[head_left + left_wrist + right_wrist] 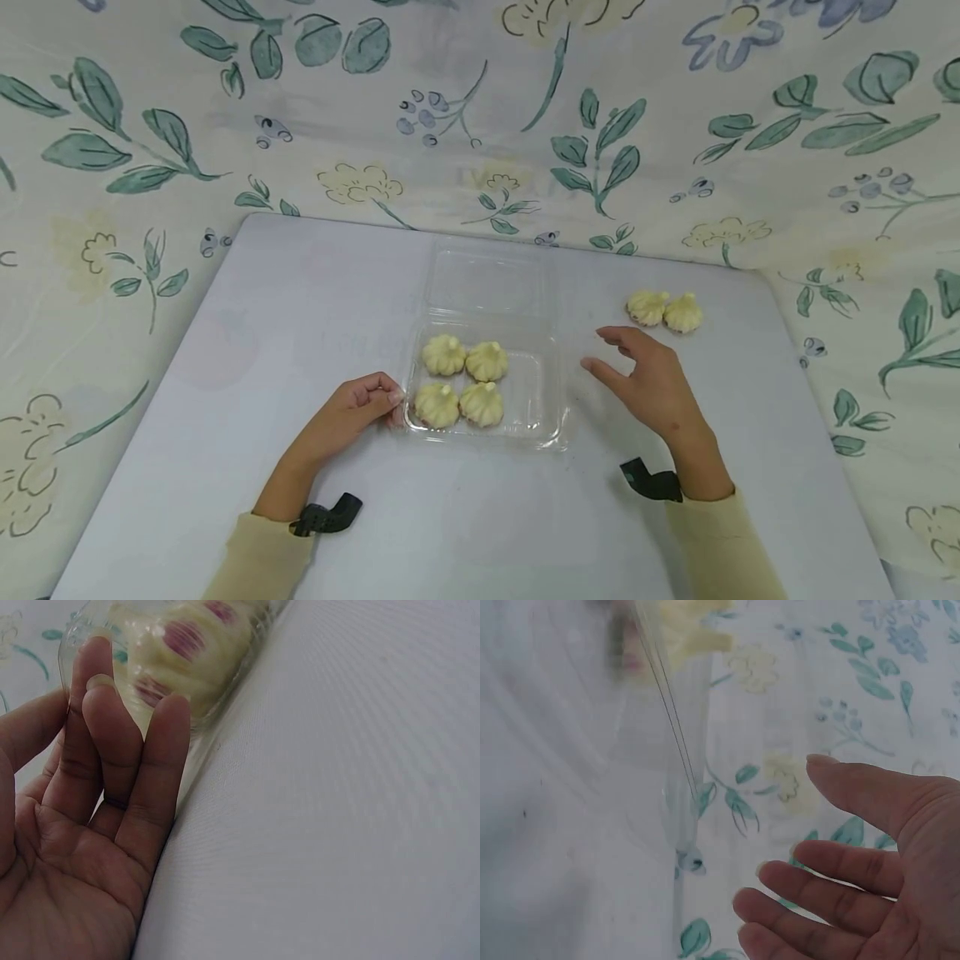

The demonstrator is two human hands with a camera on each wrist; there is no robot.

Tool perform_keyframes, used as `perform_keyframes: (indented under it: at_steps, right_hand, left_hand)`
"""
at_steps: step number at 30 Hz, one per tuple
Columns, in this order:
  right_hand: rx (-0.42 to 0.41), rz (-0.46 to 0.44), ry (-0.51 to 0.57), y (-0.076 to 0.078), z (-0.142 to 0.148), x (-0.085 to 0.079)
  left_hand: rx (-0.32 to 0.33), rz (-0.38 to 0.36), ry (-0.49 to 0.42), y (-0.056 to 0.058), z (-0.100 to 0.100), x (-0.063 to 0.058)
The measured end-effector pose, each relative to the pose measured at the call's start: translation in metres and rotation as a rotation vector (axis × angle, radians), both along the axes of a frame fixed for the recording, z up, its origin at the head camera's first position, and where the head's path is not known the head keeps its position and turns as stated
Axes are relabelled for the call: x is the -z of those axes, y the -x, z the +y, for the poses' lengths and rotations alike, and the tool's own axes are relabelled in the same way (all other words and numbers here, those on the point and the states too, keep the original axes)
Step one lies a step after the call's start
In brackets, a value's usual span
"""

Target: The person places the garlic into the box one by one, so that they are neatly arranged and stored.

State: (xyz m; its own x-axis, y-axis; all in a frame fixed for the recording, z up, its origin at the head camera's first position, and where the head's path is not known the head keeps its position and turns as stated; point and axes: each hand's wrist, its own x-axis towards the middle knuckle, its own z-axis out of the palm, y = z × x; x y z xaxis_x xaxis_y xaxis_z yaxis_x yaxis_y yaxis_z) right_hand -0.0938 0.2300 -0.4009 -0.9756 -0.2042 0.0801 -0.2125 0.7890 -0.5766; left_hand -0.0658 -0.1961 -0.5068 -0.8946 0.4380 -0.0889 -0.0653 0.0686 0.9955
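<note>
My left hand [365, 410] pinches the left rim of a clear plastic clamshell box [528, 392], thumb and fingertips at its edge. The box lies with its lid [487, 283] folded back. Inside, on the left half, sit several pale yellow, pleated, dumpling-shaped pieces [482, 404]; through the wall the left wrist view shows reddish-purple patches on one piece [184, 639]. To the right of the box my right hand [647, 379] hovers, thumb and fingers spread and holding nothing. Just beyond its fingers, two more dumpling-shaped pieces [683, 313] lie side by side on the table.
A white table [322, 283] carries everything and narrows toward its back edge. Cloth with a leaf and flower print [480, 150] hangs behind and at both sides. Black straps with camera mounts [330, 515] are on both wrists, by the beige sleeves [262, 558].
</note>
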Motion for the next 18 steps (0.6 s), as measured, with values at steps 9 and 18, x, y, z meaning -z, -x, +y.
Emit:
perform_keyframes:
  at_steps: [9,18]
  right_hand:
    - [0.095,-0.001,0.017,0.013,0.027,0.000]
    - [0.221,0.014,0.009,0.026,0.052,0.011]
  left_hand:
    - [-0.001,0.015,-0.005,0.000,-0.001,0.002]
    - [0.012,0.024,-0.013,0.001,-0.002,0.003]
